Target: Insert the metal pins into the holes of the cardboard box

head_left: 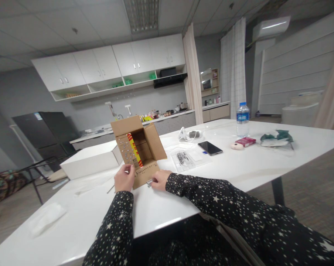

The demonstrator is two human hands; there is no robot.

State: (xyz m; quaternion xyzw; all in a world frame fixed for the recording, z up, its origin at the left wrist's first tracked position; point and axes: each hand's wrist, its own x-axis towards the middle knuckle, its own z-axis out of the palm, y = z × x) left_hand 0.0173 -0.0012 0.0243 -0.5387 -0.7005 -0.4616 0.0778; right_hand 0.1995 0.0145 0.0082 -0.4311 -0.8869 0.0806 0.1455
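A small open cardboard box [139, 149] lies on its side on the white table [239, 170], its flaps spread and a red and yellow strip showing inside. My left hand [124, 178] grips the box's lower left flap. My right hand [160, 180] rests at the edge of the bottom flap, its fingers closed on a small metal piece [149, 182] on the table. Both sleeves are black with white stars.
A flat white box [91, 159] lies left of the cardboard one. A clear bag of small parts [183, 159], a phone [210, 147], a water bottle [242, 120], a red packet [246, 141] and a green cloth [276, 137] lie to the right. A white tissue [46, 218] sits near left.
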